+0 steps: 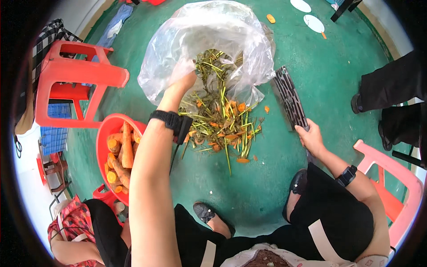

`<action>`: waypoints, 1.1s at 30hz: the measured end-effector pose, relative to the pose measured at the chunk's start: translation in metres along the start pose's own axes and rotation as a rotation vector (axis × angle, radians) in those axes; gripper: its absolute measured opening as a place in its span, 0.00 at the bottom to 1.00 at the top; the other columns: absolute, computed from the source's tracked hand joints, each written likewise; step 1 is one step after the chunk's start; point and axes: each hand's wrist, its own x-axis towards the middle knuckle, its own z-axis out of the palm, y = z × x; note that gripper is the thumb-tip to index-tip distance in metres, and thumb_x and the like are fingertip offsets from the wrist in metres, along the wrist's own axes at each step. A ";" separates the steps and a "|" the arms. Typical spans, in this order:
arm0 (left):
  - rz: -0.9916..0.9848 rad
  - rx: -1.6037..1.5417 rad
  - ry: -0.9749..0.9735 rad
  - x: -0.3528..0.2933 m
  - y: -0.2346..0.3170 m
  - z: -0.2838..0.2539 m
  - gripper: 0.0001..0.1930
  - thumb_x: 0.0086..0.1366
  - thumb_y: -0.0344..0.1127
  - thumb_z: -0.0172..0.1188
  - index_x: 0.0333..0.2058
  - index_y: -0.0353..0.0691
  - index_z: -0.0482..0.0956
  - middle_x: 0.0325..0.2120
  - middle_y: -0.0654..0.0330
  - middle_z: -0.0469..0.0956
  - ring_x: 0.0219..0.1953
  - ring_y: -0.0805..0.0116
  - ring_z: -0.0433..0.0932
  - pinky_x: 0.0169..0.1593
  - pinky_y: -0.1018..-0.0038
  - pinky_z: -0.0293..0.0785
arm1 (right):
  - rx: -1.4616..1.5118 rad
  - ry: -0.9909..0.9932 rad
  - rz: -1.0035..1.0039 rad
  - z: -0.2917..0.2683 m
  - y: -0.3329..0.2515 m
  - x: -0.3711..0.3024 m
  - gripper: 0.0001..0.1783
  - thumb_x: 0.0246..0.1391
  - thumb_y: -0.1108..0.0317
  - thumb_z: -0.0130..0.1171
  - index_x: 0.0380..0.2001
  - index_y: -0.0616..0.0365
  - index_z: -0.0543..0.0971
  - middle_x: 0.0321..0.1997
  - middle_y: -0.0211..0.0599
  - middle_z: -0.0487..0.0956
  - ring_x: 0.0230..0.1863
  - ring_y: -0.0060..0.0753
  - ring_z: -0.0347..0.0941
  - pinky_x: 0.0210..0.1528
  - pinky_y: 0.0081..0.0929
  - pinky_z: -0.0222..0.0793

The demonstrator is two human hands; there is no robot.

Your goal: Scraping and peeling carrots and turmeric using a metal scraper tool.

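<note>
A large clear plastic bag (213, 26) lies on the green floor with its mouth toward me, partly filled with green stems and leaves. My left hand (184, 78) is at the left side of that mouth, closed on the plastic; its fingertips are partly hidden. Carrot tops and orange peelings (222, 127) spill from the mouth onto the floor in a loose pile. On the right, my right hand (311, 137) grips the near end of a long, flat black slatted piece (290, 95), which is tilted and stands apart from the pile.
A red basin of carrots (100, 147) stands left of my forearm. Red plastic stools (80, 66) are at both sides. A seated person (84, 222) is at lower left; another person's dark-trousered legs (391, 84) are at right. White oval pieces (314, 23) lie farther off.
</note>
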 end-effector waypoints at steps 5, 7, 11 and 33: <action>-0.230 -0.011 -0.169 0.030 0.001 0.027 0.16 0.56 0.32 0.44 0.44 0.39 0.71 0.44 0.49 0.70 0.49 0.49 0.66 0.51 0.63 0.62 | -0.007 -0.035 0.006 -0.001 -0.002 -0.003 0.08 0.49 0.67 0.54 0.24 0.58 0.69 0.11 0.21 0.63 0.10 0.14 0.57 0.12 0.19 0.51; -0.358 0.028 -0.180 0.038 -0.034 0.058 0.17 0.56 0.32 0.41 0.43 0.40 0.72 0.46 0.49 0.69 0.53 0.50 0.63 0.53 0.61 0.60 | 0.036 -0.080 0.010 0.002 -0.008 -0.007 0.08 0.49 0.67 0.54 0.24 0.59 0.69 0.11 0.20 0.63 0.11 0.13 0.56 0.12 0.19 0.51; -0.313 0.223 -0.127 0.034 -0.032 0.070 0.15 0.57 0.35 0.42 0.40 0.40 0.73 0.46 0.50 0.69 0.51 0.50 0.64 0.54 0.57 0.57 | 0.039 -0.084 0.010 -0.003 -0.004 -0.010 0.08 0.49 0.67 0.54 0.24 0.59 0.69 0.12 0.20 0.63 0.11 0.13 0.56 0.12 0.19 0.50; 0.265 0.351 -0.110 -0.032 0.062 -0.076 0.08 0.50 0.24 0.46 0.23 0.28 0.75 0.25 0.40 0.74 0.29 0.50 0.77 0.33 0.62 0.71 | 0.010 -0.104 -0.035 0.005 -0.022 -0.023 0.08 0.49 0.66 0.54 0.27 0.58 0.68 0.11 0.24 0.64 0.09 0.16 0.58 0.11 0.19 0.54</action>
